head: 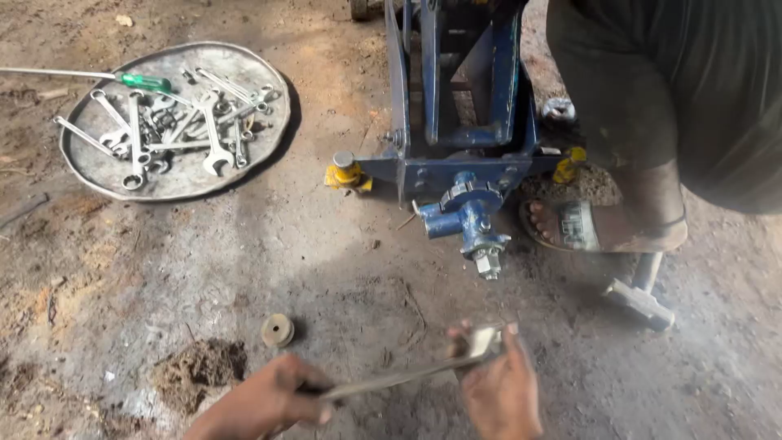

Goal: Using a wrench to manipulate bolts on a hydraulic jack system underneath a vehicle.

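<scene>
Diffuse daylight is illuminating the scene evenly; no hard-edged shadows are forming. Soft shadow is pooling beneath the blue floor jack [456,122] and spreading toward 6 o'clock across the dirt floor [326,261]. The round metal tray [175,183] at 10 o'clock is reflecting a pale sheen, and the wrenches [171,130] in it are resolving sharply. Motion blur is smearing the flat metal tool [407,373] and both hands, left hand [269,403] and right hand [497,391], at 6 o'clock. The frame's lower corners are softening slightly. Exposure is staying balanced, without clipped highlights.
</scene>
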